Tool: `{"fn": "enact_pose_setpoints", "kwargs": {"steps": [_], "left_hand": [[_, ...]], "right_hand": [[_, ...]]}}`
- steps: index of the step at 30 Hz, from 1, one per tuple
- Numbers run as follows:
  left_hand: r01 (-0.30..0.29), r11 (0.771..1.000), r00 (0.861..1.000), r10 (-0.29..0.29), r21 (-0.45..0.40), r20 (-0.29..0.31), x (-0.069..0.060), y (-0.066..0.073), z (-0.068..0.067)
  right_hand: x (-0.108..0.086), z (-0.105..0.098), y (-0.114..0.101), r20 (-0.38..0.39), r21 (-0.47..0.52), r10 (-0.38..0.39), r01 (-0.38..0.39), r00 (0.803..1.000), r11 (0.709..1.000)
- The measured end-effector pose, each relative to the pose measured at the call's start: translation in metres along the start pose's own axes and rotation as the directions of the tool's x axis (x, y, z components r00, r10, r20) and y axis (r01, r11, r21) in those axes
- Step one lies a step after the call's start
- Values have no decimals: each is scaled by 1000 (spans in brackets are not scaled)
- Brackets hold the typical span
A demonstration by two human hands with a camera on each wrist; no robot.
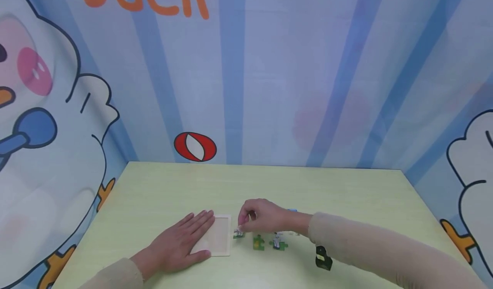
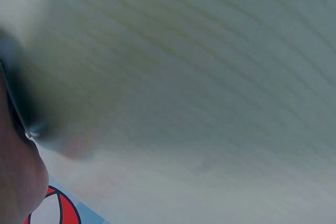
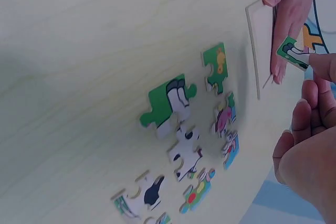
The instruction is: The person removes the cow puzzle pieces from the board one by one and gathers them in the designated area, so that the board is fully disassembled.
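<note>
My left hand (image 1: 181, 244) lies flat with straight fingers on the left part of a pale, shallow puzzle tray (image 1: 230, 237). Between thumb and fingertips, my right hand (image 1: 265, 216) pinches a puzzle piece (image 3: 294, 53), green with a black-and-white figure, just right of the tray. In the right wrist view that piece is raised off the table. Below this hand lie a green piece with an orange figure (image 3: 216, 66) and a green piece with white-and-black shapes (image 3: 170, 103). The left wrist view shows mostly blurred pale tabletop and a bit of skin.
More loose pieces lie on the table, among them a black-and-white one (image 3: 185, 150) and a colourful one (image 3: 198, 190); the right forearm partly covers them in the head view. A small black object (image 1: 323, 258) is by the right sleeve. A printed backdrop (image 1: 269, 87) rises behind the table.
</note>
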State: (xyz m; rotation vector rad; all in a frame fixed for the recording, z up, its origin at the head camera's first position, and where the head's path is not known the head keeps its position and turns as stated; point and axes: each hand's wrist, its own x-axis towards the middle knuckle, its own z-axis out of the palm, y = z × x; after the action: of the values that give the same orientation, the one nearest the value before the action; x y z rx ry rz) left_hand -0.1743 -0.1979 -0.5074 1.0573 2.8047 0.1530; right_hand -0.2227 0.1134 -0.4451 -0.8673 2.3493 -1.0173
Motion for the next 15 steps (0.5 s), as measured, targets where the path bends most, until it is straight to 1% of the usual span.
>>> {"fn": "enact_pose_setpoints", "kwargs": {"steps": [2, 6, 15], "left_hand": [[11, 1000, 1000, -11, 0, 17, 0, 0, 0], [19, 1000, 1000, -19, 5, 25, 0, 0, 1], [-32, 999, 998, 33, 20, -47, -1, -3, 4]], "right_hand": [[-4, -4, 1, -1, 10, 1, -1, 1000, 1000], [-10, -11, 7, -2, 22, -1, 1, 1000, 1000], [-27, -25, 15, -30, 28, 26, -25, 999, 999]]}}
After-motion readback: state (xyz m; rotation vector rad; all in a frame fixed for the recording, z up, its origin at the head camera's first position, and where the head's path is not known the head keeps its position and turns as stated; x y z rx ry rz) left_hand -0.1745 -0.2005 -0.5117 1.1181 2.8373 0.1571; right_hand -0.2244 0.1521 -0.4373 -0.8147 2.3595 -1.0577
